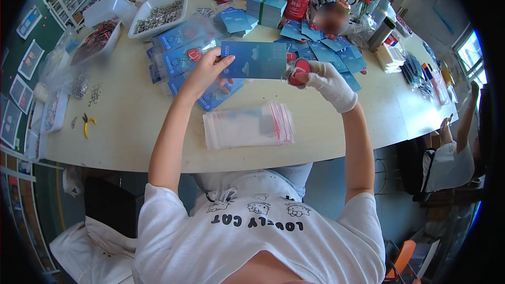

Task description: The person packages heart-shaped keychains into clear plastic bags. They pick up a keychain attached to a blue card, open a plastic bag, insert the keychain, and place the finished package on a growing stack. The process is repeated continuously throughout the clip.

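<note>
At frame centre, the bare left hand (pixel 206 71) pinches one blue card (pixel 253 60); the gloved right hand (pixel 329 83) grips its other end and one red charm (pixel 300 70). One stack of clear bags (pixel 247 125) lies below on the desk (pixel 131 121).

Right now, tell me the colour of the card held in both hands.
Blue, with small pale cloud shapes; the card shows best in the head view.

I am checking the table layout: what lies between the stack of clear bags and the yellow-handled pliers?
In the head view, only bare table lies between the clear bags and the pliers.
</note>
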`<state>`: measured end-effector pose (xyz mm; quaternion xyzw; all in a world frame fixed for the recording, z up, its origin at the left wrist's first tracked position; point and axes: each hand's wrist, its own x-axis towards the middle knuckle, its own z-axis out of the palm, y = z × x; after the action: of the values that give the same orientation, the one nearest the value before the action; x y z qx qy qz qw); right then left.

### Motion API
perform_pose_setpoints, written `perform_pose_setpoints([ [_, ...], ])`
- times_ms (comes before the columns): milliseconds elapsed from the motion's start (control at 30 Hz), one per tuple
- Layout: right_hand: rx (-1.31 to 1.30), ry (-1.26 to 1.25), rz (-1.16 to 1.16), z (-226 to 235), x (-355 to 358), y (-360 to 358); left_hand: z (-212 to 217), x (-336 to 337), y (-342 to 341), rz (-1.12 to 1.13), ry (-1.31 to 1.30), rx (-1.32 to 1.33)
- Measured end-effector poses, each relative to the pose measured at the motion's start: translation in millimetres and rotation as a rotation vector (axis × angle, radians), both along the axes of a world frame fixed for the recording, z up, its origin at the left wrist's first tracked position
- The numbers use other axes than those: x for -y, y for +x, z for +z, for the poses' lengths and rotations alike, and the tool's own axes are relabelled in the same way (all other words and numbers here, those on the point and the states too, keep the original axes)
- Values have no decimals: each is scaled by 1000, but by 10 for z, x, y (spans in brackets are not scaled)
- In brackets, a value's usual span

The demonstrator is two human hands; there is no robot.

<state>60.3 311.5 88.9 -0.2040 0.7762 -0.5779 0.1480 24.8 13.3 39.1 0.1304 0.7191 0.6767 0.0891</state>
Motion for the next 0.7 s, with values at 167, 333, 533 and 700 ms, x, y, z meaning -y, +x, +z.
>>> perform_pose_setpoints([
  [167,-52,20,91,56,-100,-105,10,303,82,-18,58,7],
  [333,168,-222,111,45,6,-140,-215,613,275,-36,52,157],
  [533,285,-435,180,-155,764,-341,-336,69,232,91,459,103],
  [700,238,-434,-125,-291,1069,-539,-222,-233,218,370,541,301],
])
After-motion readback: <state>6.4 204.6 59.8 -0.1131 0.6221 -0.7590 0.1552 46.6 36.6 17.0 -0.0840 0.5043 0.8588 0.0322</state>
